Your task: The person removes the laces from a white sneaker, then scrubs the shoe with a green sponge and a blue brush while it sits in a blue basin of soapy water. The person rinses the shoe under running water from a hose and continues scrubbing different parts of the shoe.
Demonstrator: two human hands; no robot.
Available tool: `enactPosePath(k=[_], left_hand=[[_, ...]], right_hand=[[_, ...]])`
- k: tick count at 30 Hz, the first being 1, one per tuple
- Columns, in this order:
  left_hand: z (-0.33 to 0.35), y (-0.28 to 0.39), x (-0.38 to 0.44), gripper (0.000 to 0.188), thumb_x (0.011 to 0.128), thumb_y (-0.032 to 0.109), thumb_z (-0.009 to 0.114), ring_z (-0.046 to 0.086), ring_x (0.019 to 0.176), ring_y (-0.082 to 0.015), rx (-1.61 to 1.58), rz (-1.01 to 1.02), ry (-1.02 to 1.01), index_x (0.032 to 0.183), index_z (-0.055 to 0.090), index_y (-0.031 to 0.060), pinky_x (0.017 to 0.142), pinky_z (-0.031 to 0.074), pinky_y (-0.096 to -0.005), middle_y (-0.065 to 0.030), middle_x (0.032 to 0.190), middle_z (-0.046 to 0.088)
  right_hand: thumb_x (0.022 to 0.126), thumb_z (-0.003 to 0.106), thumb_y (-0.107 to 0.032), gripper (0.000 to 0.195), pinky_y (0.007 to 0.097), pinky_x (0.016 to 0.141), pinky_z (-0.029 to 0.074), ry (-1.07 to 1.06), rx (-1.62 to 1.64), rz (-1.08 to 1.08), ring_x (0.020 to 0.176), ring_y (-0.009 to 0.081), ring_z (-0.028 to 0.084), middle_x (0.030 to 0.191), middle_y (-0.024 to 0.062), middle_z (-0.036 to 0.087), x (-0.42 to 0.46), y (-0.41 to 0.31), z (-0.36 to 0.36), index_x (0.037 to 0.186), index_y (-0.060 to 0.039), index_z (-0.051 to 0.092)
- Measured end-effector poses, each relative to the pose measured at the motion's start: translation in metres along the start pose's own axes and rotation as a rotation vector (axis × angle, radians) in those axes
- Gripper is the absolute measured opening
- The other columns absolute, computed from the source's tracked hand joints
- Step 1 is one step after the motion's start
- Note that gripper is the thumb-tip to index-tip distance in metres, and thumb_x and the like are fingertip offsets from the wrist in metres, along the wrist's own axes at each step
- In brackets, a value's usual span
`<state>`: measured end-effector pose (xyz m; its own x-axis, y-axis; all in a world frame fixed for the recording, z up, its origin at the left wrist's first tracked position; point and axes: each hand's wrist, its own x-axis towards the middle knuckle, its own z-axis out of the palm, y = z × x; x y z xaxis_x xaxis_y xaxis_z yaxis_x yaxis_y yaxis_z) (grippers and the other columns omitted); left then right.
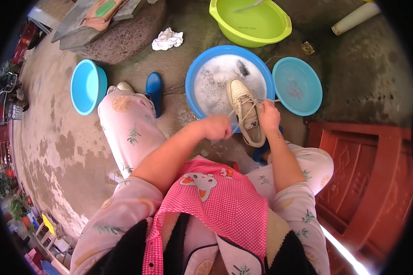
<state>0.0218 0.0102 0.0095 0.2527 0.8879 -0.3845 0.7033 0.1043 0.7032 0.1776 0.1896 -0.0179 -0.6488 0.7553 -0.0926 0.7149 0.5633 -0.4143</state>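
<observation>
A cream lace-up sneaker (241, 92) rests tilted over the near rim of a blue basin (192, 103), its toe above the foam and its heel towards me. My left hand (217, 127), blurred, is closed on one end of the pale shoelace (246, 115), left of the shoe. At the shoe's right side, my right hand (270, 115) pinches another stretch of lace, and a loose end sticks out to the right. White suds (213, 82) fill the basin, with a dark brush-like patch (242, 68) among them.
A lime-green basin (254, 34) holding water stands beyond. Turquoise basins flank the space, one at right (297, 86), one at left (86, 87). A crumpled white cloth (167, 39) lies near a stone slab (99, 37). A red-brown wooden door (351, 172) stands close on the right.
</observation>
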Motion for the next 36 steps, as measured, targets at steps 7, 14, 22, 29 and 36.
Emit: enactPosePath(k=[7, 14, 22, 29, 36], left_hand=[[0.009, 0.005, 0.011, 0.015, 0.077, 0.010, 0.055, 0.062, 0.081, -0.0355, 0.003, -0.315, 0.585, 0.084, 0.069, 0.0058, 0.073, 0.049, -0.0420, -0.0176, 0.091, 0.065], [-0.005, 0.014, 0.022, 0.019, 0.082, 0.021, 0.063, 0.061, 0.075, -0.0354, -0.208, -0.347, 0.720, 0.080, 0.066, 0.0028, 0.068, 0.048, -0.0428, -0.0186, 0.078, 0.063], [-0.021, 0.018, -0.009, 0.013, 0.078, 0.017, 0.066, 0.060, 0.072, -0.0331, -0.134, -0.140, 0.515, 0.074, 0.066, 0.0042, 0.067, 0.048, -0.0411, -0.0155, 0.072, 0.063], [-0.028, 0.001, -0.030, 0.014, 0.075, 0.016, 0.063, 0.063, 0.081, -0.0347, 0.095, -0.487, -0.055, 0.082, 0.070, 0.0061, 0.072, 0.050, -0.0414, -0.0147, 0.083, 0.066], [-0.012, -0.002, 0.004, 0.026, 0.080, 0.023, 0.066, 0.062, 0.086, -0.0340, -0.014, -0.289, 0.710, 0.098, 0.068, 0.0038, 0.075, 0.050, -0.0406, -0.0156, 0.095, 0.064]], right_hand=[[0.085, 0.058, -0.015, 0.012, 0.0451, 0.074, 0.048, 0.020, 0.061, -0.270, 0.087, 0.0363, 0.060, 0.097, 0.0128, 0.063, -0.019, -0.023, 0.000, 0.094, -0.0071, 0.059], [0.085, 0.058, -0.014, 0.009, 0.0459, 0.070, 0.048, 0.012, 0.203, -0.383, 0.081, 0.0371, 0.060, 0.094, 0.0112, 0.062, -0.037, -0.063, -0.020, 0.092, -0.0087, 0.059], [0.085, 0.059, -0.019, 0.013, 0.0454, 0.077, 0.048, 0.013, 0.110, -0.016, 0.089, 0.0363, 0.060, 0.096, 0.0121, 0.064, -0.005, -0.022, -0.008, 0.093, -0.0091, 0.062], [0.084, 0.061, -0.019, 0.017, 0.0437, 0.078, 0.047, 0.101, 0.117, 0.128, 0.089, 0.0352, 0.061, 0.097, 0.0136, 0.064, 0.010, 0.023, -0.010, 0.095, -0.0059, 0.063], [0.083, 0.062, -0.016, 0.015, 0.0408, 0.074, 0.049, 0.099, 0.193, -0.082, 0.082, 0.0336, 0.062, 0.092, 0.0149, 0.065, -0.009, -0.005, -0.012, 0.093, -0.0050, 0.063]])
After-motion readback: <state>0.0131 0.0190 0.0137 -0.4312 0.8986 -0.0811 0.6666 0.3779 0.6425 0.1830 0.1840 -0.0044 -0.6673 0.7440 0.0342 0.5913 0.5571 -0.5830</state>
